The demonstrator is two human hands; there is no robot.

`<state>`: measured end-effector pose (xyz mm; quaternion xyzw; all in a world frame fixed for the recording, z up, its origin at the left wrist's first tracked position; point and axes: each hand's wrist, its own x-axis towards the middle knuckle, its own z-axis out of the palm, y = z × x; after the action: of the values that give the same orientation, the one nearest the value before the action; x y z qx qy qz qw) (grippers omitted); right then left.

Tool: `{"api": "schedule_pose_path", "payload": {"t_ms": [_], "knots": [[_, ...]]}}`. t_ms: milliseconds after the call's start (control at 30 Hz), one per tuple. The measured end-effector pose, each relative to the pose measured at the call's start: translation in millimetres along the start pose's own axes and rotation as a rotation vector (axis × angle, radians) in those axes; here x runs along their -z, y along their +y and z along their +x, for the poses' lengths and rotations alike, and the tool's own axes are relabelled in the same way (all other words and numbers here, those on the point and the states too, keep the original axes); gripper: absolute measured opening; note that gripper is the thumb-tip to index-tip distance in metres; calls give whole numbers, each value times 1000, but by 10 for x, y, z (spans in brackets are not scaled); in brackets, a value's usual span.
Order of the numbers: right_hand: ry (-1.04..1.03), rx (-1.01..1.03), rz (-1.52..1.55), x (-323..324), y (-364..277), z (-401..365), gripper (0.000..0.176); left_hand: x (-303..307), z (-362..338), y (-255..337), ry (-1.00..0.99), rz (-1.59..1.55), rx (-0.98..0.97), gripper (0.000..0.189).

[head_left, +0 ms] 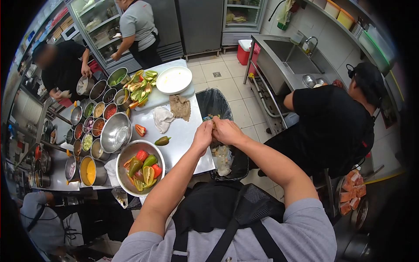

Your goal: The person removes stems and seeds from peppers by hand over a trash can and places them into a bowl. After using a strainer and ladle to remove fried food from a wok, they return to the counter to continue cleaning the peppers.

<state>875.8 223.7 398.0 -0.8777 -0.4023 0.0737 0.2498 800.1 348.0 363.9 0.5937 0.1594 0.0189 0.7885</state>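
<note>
Both my hands meet over a black-lined trash bin beside the steel table. My left hand is closed, its fingertips pressed against my right hand, which is closed too. Whatever lies between the fingers is mostly hidden and too small to name. To the left, a steel bowl holds red and green bell peppers, some cut open. A green pepper piece and a red pepper piece lie on the table near it. Crumpled plastic shows inside the bin.
Behind the peppers are a white plate, a white cloth, a brown cloth and a pile of cut peppers. Several ingredient pots surround an empty steel bowl. A co-worker stands at the sink; others work at left.
</note>
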Motion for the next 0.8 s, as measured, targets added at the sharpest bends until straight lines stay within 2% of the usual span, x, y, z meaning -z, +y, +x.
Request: {"api": "schedule_pose_path", "payload": {"t_ms": [67,167,200,267,400,700,800], "knots": [[14,-39,-2,47,54,-22,24,-52,-82,114,-72,36,42,32],[-7,-64,-2,66,113,-71,23,-77,-183,156,-140,323,67,40],[-17,-70,-34,99,79,-92,23,-79,-166,150,-141,323,70,40],[-25,-76,-64,121,78,-124,24,-82,-142,146,-137,535,83,37],[-1,-16,-38,108,151,-164,23,-91,-155,231,-178,633,33,36],[-43,52,-10,77,262,-189,23,-42,-146,189,-226,608,95,33],[-98,99,-10,133,304,-202,23,61,-103,199,-298,796,-8,32]]}}
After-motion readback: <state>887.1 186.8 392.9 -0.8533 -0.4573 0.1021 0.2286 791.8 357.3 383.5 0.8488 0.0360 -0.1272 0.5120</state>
